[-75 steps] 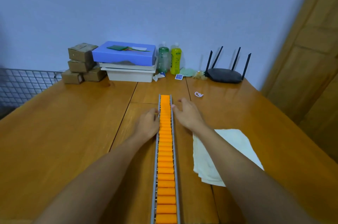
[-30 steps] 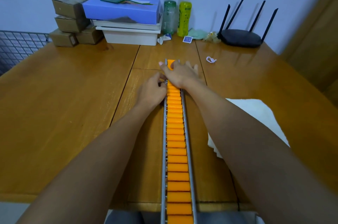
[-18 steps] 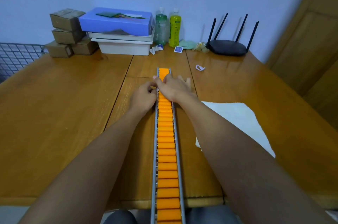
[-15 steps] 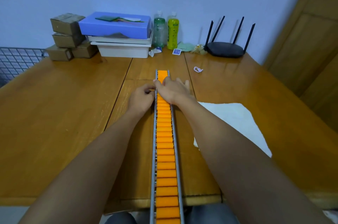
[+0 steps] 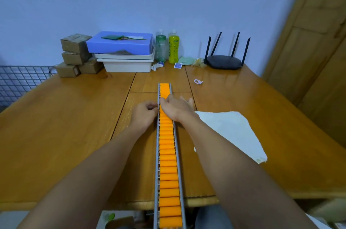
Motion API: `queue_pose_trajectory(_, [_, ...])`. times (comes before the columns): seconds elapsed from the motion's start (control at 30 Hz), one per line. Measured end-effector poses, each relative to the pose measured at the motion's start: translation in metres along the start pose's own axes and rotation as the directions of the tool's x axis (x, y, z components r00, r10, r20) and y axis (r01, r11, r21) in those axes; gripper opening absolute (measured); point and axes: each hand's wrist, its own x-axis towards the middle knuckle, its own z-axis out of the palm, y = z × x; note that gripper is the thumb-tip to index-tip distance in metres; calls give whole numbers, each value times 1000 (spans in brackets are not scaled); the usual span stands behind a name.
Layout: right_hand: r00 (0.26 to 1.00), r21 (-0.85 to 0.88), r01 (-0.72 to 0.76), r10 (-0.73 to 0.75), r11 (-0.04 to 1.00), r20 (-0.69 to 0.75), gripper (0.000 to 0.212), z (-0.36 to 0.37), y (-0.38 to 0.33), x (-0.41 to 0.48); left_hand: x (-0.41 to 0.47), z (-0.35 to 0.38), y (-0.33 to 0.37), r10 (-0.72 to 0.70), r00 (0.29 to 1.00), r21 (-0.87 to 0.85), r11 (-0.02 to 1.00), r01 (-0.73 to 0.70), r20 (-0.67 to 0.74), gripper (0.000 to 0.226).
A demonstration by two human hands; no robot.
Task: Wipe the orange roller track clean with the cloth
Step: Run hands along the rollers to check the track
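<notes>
Hands on roller track (image 5: 168, 154): left hand (image 5: 145, 114) curled at rail, right hand (image 5: 176, 107) spread flat; labels unreadable

At the far end of the wooden table (image 5: 56, 125), toward eleven o'clock, we saw four cardboard boxes (image 5: 75, 54) stacked against the wall. Just right of them sat a blue box (image 5: 119, 44) on two white trays (image 5: 127, 63), with a green item lying on its lid. At twelve o'clock stood a green bottle (image 5: 161, 46) touching a yellow bottle (image 5: 173, 46), a small blue card (image 5: 178, 65) lying before them. At one o'clock we found a black router (image 5: 223, 61) with four upright antennas. A little pink loop (image 5: 198, 81) lay nearer us. A wire grid (image 5: 20, 80) showed at nine o'clock, wooden panelling (image 5: 314, 41) at three.
</notes>
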Motion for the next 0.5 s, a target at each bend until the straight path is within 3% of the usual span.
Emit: queue_pose_trajectory(0.5, [1000,-77,20,-20,997,-12,64,-2,-4,-52,-50,-8,7,82,996,129,988,-84,21,21])
